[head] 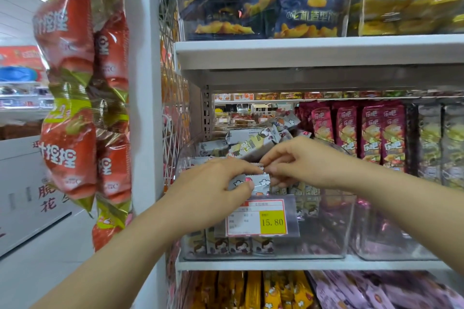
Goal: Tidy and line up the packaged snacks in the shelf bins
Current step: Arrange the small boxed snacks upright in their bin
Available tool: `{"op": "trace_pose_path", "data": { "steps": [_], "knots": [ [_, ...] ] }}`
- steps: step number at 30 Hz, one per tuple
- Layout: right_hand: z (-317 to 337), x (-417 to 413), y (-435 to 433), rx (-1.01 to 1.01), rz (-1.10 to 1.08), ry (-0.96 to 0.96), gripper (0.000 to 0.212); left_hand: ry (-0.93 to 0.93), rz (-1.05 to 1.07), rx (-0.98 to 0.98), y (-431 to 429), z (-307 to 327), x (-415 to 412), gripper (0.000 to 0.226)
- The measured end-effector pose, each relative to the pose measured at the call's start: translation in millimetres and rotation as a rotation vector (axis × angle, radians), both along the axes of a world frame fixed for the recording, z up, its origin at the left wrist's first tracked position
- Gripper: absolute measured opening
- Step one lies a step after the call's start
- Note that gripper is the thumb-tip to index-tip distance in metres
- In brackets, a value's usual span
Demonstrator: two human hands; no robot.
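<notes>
A clear plastic bin on the middle shelf holds several small white snack packets with cartoon prints. My left hand grips one white packet at the bin's front, thumb under it and fingers over its top edge. My right hand pinches the same packet's crimped top edge from the right. More white packets lie loosely piled behind the hands, some tilted. A row of the same packets stands upright at the bin's bottom front.
A price tag reading 15.80 hangs on the bin's front. Magenta snack packs stand in the bin to the right. Red hanging bags dangle on the left by a white post. Shelves above and below carry other snacks.
</notes>
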State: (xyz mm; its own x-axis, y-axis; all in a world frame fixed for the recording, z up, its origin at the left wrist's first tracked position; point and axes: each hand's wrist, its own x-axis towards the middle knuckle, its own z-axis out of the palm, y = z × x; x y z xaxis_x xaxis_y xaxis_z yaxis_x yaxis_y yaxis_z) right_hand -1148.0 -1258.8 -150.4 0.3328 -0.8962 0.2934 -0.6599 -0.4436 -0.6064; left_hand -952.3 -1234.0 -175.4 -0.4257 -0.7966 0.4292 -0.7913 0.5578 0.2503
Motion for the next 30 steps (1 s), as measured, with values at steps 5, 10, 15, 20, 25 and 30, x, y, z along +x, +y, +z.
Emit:
{"op": "trace_pose_path", "data": {
  "steps": [5,10,15,20,25,30],
  "knots": [
    [19.5,-8.4,8.1,-0.181,-0.108,-0.048,0.014,-0.055,0.048,0.010,-1.2,1.3,-1.9,0.033],
    [19.8,2.2,-1.4,-0.369,-0.221,-0.034,0.037,-0.061,0.055,0.009,-0.1,1.7,-2.4,0.034],
    [23.1,4.6,-0.1,-0.385,-0.181,0.012,0.023,-0.064,0.056,0.001,0.1,1.4,-1.9,0.035],
    [29.2,-23.7,21.0,-0.366,-0.200,-0.337,0.015,-0.054,0.049,-0.012,0.3,0.8,-2.3,0.035],
    [17.1,-25.7,26.4,-0.199,-0.110,-0.023,0.030,0.007,0.016,-0.007,1.6,0.7,-3.3,0.033],
    [14.1,-12.3,22.2,-0.182,-0.115,0.338,0.039,0.047,-0.024,-0.006,1.3,1.3,-4.2,0.031]
  ]
}}
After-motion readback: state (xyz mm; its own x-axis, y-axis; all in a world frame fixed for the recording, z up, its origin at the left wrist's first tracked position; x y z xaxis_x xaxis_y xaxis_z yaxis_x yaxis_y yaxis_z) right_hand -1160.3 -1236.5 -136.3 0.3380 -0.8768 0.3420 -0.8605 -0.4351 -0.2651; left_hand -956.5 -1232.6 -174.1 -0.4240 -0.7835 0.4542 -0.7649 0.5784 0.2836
